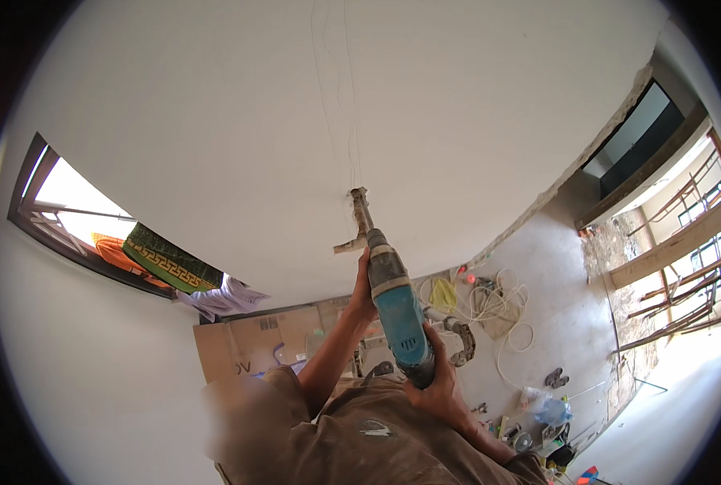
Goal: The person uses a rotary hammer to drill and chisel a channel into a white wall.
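A teal and dark-grey rotary hammer drill [401,317] is held in both my hands, its nose pointing up at the white wall [239,145]. My left hand [363,289] is closed around the side of its front collar. Around the rear grip my right hand [441,378] is wrapped; part of its fingers is hidden behind the tool. The bit [364,212] reaches a rough chipped groove [346,245] in the wall. Thin pencil lines run up the wall from the groove's top.
Flattened cardboard [251,339] lies below left. Cloths [170,263] hang at the left window. Coiled pale cable [498,303] spreads on the floor at right, near dark sandals [556,378] and a plastic bag [553,411]. Scaffold poles [684,291] stand beyond the right opening.
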